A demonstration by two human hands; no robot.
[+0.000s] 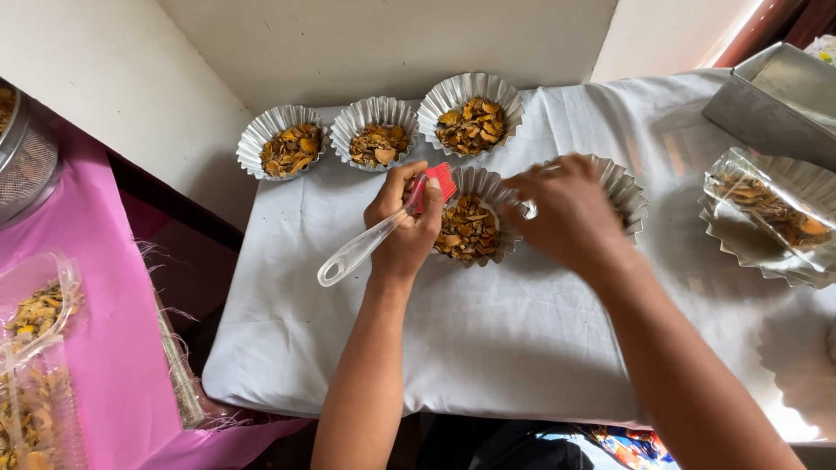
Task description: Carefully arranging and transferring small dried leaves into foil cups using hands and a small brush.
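Observation:
My left hand (403,222) grips a brush with a clear handle (355,252) and red bristles (437,184), held over a fluted foil cup (490,184) filled with brown and yellow chips. My right hand (566,209) rests just right of that cup, fingers bent at the rim of another foil cup (629,193), whose contents are hidden by the hand. Three more filled foil cups (291,144) (376,139) (471,117) stand in a row behind, on a white cloth (488,331).
At the right lies a foil cup wrapped in clear plastic (771,213), with a metal tray (775,100) behind it. A pink cloth (113,348) on the left carries bagged chips (35,348) and a metal sieve (24,157). A dark gap separates the two tables.

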